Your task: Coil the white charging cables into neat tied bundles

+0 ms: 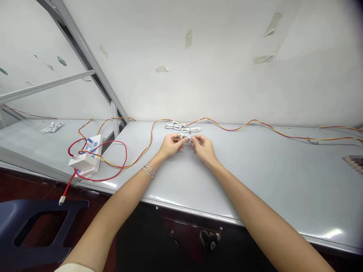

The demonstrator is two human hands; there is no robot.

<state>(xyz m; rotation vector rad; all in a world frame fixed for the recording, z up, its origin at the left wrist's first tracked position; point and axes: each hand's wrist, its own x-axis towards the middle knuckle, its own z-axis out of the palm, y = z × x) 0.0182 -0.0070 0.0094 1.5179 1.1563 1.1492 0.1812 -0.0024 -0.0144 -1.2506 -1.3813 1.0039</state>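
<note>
- While the left hand (171,145) and right hand (204,149) pinch a white cable coil (183,137), both grips stay narrow, closed on it
- More coils (182,128) lie just behind, handily close

Hidden: your left hand (171,145) and right hand (204,149) cover most of the white cable coil (183,136).
Too small: the dark tie (189,140) at the coil.
Blurred: a pixelated patch (354,164), right edge.
Cut off: the red-and-yellow wire (283,134), right edge; the dark plastic chair (36,257), lower left.
</note>
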